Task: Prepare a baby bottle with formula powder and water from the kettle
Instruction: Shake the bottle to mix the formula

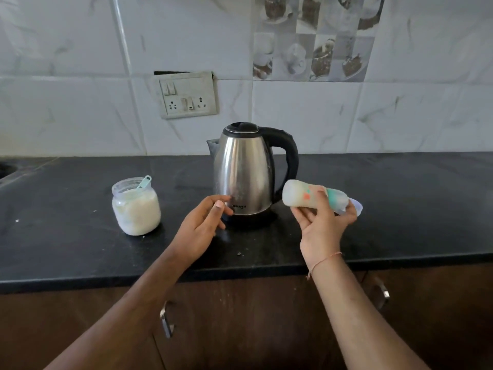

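My right hand (324, 225) grips a baby bottle (301, 196) that lies tilted on its side in the air, base to the left, green collar and clear cap to the right. Whitish liquid shows inside the bottle. A steel kettle (244, 169) with a black lid and handle stands on the black counter (80, 249), just left of the bottle. My left hand (204, 225) hovers in front of the kettle's base with loosely curled fingers and holds nothing. An open jar of white formula powder (136, 209) with a green scoop (144, 181) in it stands to the left.
A switch and socket plate (188, 94) is on the tiled wall behind the kettle. A sink edge (6, 169) shows at the far left. Brown cabinet doors with metal handles (166, 319) lie below the counter's front edge.
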Tool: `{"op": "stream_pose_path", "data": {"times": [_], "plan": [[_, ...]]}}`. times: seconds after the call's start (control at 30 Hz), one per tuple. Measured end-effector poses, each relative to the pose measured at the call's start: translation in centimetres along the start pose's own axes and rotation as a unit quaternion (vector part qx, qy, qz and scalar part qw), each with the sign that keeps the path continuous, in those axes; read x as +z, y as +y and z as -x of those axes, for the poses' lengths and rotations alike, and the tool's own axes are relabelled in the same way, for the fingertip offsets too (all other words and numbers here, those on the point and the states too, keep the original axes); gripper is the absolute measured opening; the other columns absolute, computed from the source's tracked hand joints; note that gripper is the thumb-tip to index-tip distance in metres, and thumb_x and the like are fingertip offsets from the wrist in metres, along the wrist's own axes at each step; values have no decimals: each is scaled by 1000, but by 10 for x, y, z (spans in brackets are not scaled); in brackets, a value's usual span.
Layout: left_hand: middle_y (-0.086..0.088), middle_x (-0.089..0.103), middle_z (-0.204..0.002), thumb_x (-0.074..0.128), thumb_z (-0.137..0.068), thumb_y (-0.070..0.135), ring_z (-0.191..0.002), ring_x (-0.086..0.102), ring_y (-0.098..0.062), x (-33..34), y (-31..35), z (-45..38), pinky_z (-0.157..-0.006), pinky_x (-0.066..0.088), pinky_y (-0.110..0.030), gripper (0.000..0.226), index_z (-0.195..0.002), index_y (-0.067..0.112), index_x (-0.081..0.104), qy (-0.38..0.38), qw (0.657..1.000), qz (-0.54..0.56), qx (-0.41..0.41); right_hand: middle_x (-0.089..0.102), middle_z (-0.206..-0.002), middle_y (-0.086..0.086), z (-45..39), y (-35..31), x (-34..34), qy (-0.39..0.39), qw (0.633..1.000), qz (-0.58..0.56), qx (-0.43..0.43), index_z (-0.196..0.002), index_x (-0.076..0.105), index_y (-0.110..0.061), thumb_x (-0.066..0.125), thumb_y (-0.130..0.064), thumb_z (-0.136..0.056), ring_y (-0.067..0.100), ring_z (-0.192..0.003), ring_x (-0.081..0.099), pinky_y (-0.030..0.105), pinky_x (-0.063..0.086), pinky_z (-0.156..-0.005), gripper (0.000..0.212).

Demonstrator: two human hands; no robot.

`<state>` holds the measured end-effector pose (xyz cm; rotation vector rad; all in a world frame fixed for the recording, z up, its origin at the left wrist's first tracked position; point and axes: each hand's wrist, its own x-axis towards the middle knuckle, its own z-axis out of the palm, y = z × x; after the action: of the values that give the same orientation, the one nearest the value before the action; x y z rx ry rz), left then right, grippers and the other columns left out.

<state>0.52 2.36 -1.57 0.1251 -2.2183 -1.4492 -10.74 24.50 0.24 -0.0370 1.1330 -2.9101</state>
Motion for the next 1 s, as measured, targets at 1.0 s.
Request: {"op": "stream_pose_path", "data": {"times": [1.0], "plan": [[12, 75, -112, 43, -117, 37, -88, 70, -8, -2, -1, -1, -79, 54, -24, 30, -133, 30, 67, 2, 1000, 10, 5, 66, -131, 5, 3, -2, 2, -23, 997, 72, -6, -143, 44, -32, 80, -12, -97, 32, -115, 76, 45, 68, -72, 63]]}}
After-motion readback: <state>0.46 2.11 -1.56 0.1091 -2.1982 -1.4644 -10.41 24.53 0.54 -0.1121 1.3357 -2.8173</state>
